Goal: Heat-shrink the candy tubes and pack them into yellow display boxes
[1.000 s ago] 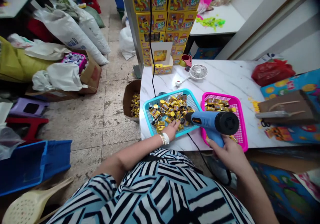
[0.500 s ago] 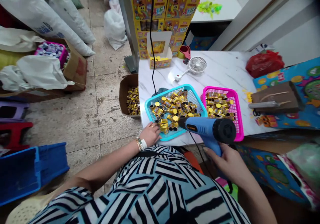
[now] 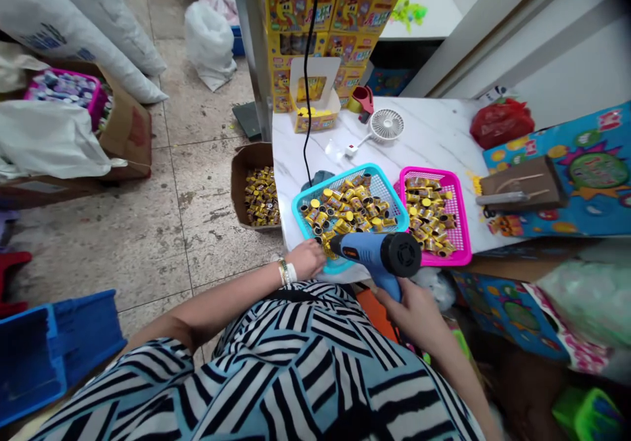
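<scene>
My right hand (image 3: 417, 306) grips the handle of a blue heat gun (image 3: 367, 250). Its black nozzle points left over the near side of a turquoise basket (image 3: 349, 267), close to my left fingers. In this basket lie many small yellow cups (image 3: 352, 198) with dark open ends. My left hand (image 3: 306, 259) is at the basket's near left corner, fingers curled over the rim beside the cups; what they hold, if anything, is hidden. A pink basket (image 3: 463, 231) with more yellow cups stands just to the right.
A cardboard box (image 3: 239, 185) of similar cups sits on the floor left of the table (image 3: 434, 132). Further back are a small white fan (image 3: 387, 125), a red tape dispenser (image 3: 363, 99), an open yellow carton (image 3: 315, 122) and stacked yellow boxes (image 3: 300, 7). A black cord (image 3: 308, 86) hangs down in front.
The heat gun has moved left with my right hand, bringing its nozzle near my left fingers. My left hand has shifted slightly right at the basket corner. The camera view has shifted a little.
</scene>
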A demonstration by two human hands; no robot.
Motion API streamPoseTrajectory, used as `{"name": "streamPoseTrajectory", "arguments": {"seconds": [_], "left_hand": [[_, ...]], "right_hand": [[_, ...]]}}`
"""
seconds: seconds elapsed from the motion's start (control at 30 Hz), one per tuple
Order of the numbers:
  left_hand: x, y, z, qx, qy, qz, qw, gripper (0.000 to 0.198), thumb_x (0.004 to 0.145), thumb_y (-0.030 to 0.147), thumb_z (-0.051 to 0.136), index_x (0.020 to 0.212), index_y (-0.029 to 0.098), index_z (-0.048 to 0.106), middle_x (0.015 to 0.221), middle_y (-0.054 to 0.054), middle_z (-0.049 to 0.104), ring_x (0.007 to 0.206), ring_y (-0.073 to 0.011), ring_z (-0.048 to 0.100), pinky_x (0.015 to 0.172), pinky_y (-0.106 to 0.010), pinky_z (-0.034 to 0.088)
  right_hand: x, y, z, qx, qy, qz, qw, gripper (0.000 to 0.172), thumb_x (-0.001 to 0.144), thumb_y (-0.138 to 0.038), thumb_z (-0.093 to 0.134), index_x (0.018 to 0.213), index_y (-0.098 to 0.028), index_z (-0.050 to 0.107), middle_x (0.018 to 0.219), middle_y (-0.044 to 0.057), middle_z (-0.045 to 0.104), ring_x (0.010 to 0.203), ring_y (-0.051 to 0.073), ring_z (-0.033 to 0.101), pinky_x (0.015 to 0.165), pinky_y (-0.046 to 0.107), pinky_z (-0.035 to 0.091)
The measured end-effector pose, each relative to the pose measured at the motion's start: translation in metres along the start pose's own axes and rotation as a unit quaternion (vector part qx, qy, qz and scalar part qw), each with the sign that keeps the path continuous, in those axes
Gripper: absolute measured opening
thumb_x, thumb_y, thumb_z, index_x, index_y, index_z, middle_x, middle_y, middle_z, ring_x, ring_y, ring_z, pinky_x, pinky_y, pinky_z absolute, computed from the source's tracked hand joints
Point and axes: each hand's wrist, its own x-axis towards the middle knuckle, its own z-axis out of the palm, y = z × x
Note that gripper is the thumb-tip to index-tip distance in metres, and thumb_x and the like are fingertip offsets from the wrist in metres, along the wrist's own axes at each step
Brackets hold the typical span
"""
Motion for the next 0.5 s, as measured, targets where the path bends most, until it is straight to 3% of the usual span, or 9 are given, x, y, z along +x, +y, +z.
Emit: {"name": "streamPoseTrajectory", "arguments": {"seconds": [0.13, 0.2, 0.33, 0.4, 0.5], "left_hand": [[0.008, -0.016, -0.023, -0.087, 0.155, -0.152, 0.972, 0.033, 0.09, 0.017, 0.039, 0.116, 0.013, 0.059, 0.115, -0.013, 0.064, 0.111, -0.0215, 0.057, 0.101, -0.036, 0.044], [0.026, -0.027, -0.033, -0.104, 0.187, -0.23, 0.949, 0.037, 0.088, 0.018, 0.042, 0.122, 0.01, 0.055, 0.122, -0.016, 0.06, 0.117, -0.0236, 0.055, 0.104, -0.037, 0.044], [0.075, -0.034, -0.037, -0.101, 0.123, -0.324, 0.933, 0.063, 0.083, 0.032, 0.057, 0.138, 0.005, 0.043, 0.138, -0.025, 0.047, 0.131, -0.0366, 0.044, 0.109, -0.051, 0.038], [0.097, -0.025, -0.029, -0.098, 0.093, -0.372, 0.918, 0.08, 0.08, 0.043, 0.063, 0.148, 0.012, 0.033, 0.153, -0.026, 0.029, 0.14, -0.048, 0.028, 0.106, -0.066, 0.032], [0.12, 0.002, -0.007, -0.072, 0.074, -0.383, 0.918, 0.084, 0.076, 0.049, 0.067, 0.15, 0.027, 0.033, 0.163, -0.017, 0.01, 0.141, -0.0584, 0.01, 0.1, -0.081, 0.021]], "right_hand": [[-0.011, -0.009, 0.013, 0.031, -0.003, 0.026, 0.999, 0.034, 0.086, -0.052, 0.05, 0.094, -0.02, 0.059, 0.063, 0.003, 0.065, 0.062, 0.024, 0.064, 0.058, 0.03, 0.042], [-0.016, -0.009, 0.017, 0.033, 0.018, 0.045, 0.998, 0.033, 0.084, -0.052, 0.051, 0.09, -0.021, 0.058, 0.06, 0.002, 0.063, 0.058, 0.023, 0.062, 0.056, 0.03, 0.041], [-0.023, -0.002, 0.017, 0.038, 0.101, 0.099, 0.989, 0.036, 0.082, -0.058, 0.052, 0.079, -0.023, 0.056, 0.049, 0.0, 0.057, 0.048, 0.021, 0.056, 0.05, 0.03, 0.038], [-0.024, 0.004, 0.012, 0.051, 0.137, 0.124, 0.982, 0.04, 0.08, -0.062, 0.053, 0.078, -0.022, 0.057, 0.045, -0.001, 0.053, 0.044, 0.02, 0.053, 0.047, 0.03, 0.036], [-0.019, 0.017, -0.001, 0.066, 0.17, 0.138, 0.974, 0.047, 0.076, -0.067, 0.054, 0.08, -0.02, 0.058, 0.04, -0.003, 0.049, 0.042, 0.019, 0.05, 0.046, 0.03, 0.037]]}}
